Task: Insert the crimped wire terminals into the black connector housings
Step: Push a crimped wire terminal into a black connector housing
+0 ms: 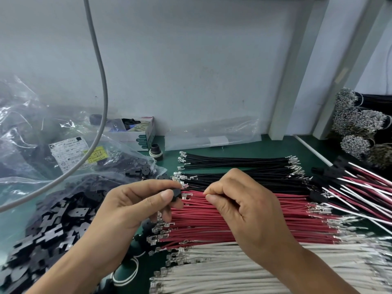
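Black housing (176,193) pinched in left hand (135,205); right hand (235,205) pinches red wire (196,195).

A gray cable (101,66) is hung in a curve on the left. A small white box (135,137) with rubber bands is set by the wall. A clear flat bag (212,132) is laid beside it. A yellow sticker (95,157) is stuck on a label.
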The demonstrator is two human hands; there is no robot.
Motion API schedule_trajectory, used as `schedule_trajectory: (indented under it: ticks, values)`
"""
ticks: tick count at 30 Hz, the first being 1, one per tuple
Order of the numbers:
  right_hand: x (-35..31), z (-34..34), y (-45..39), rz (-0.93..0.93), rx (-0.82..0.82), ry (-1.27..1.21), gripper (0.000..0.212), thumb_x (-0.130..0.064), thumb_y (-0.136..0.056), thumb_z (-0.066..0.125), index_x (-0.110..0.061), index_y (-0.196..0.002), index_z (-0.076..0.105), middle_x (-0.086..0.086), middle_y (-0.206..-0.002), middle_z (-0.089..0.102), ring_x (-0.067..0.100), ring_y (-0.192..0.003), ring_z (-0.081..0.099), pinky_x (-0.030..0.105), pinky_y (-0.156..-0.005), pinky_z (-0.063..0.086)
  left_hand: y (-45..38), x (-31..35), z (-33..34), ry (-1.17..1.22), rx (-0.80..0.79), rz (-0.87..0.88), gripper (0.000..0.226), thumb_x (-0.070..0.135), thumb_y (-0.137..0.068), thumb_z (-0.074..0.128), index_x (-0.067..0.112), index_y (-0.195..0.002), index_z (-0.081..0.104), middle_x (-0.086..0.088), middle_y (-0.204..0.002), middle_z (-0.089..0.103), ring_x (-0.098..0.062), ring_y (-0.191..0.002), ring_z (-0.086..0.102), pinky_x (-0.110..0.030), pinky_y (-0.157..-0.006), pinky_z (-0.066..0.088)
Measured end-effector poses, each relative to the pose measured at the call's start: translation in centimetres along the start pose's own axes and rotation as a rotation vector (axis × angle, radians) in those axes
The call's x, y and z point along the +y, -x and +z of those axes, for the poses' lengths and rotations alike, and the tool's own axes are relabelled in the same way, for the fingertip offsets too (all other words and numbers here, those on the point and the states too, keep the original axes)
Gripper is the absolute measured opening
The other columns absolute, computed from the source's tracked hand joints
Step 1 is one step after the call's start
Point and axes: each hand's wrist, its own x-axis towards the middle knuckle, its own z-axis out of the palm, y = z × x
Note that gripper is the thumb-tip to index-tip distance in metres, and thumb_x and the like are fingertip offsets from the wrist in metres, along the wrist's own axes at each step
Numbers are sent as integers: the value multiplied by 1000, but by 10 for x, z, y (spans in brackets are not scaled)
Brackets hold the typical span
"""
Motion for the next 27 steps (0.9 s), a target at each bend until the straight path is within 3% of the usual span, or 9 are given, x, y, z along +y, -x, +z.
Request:
schedule_trajectory:
  ticks: [8,15,27]
  values:
    - [1,-2,-1,1,-73,13,19,-36,-99,54,-28,-91,70,-21,-84,54,2,-75,54,15,-64,38,0,0,-2,-12,-37,5,45,39,-72,83,12,-108,80,-23,-91,76,-21,-69,65,-20,-66,54]
    - [0,-2,-1,13,-77,-10,23,-41,-99,49,-29,-91,68,-20,-84,55,5,-78,56,16,-64,40,0,0,-2,-19,-34,-12,55,48,-67,88,13,-109,80,-22,-92,76,-22,-71,65,-24,-65,55]
    - [-1,-3,0,22,-86,-19,16,-34,-97,56,-28,-87,68,-18,-82,55,6,-75,56,20,-62,42,0,1,-2,11,-59,-26,50,40,-70,85,9,-108,79,-24,-91,75,-24,-70,64,-25,-68,56]
